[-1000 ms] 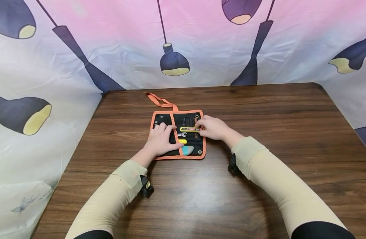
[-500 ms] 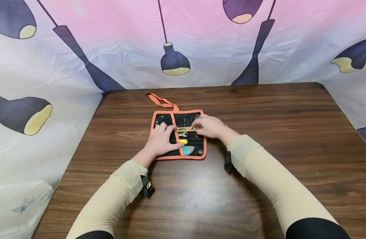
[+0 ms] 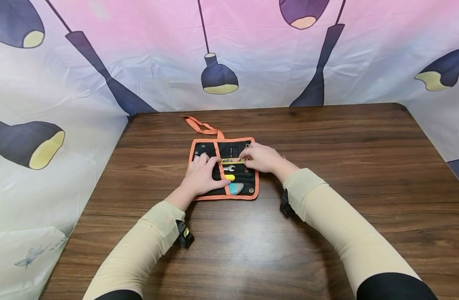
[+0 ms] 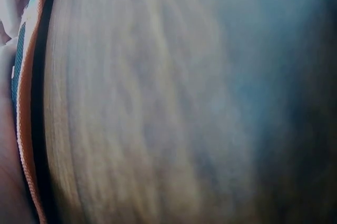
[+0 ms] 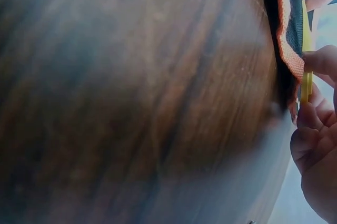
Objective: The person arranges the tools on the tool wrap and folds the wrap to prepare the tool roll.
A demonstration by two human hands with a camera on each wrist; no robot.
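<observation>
A black tool pouch with orange edging [image 3: 257,180] lies unfolded on the table. My left hand [image 3: 202,177] rests spread across its left half, thumb and index fingertip beside the orange band down the middle. With thumb and fingers, my right hand [image 3: 265,158] pinches a slim yellow utility knife [image 3: 231,161] with a pinkish label. The knife's left end meets the band by my left index finger. Below it, a wrench [image 3: 229,168], a yellow handle [image 3: 230,178] and a teal-and-grey tool end [image 3: 236,188] poke from the pockets. The right wrist view shows the knife edge-on between fingertips.
An orange strap [image 3: 199,126] trails from the pouch's top toward the table's back edge. Brown wood grain covers the table [image 3: 327,137]. Behind and beside it hangs a cloth [image 3: 158,54] printed with lamps.
My right hand has moved slightly left with the utility knife, bringing its end up to the orange band. My left hand has stayed in place on the pouch.
</observation>
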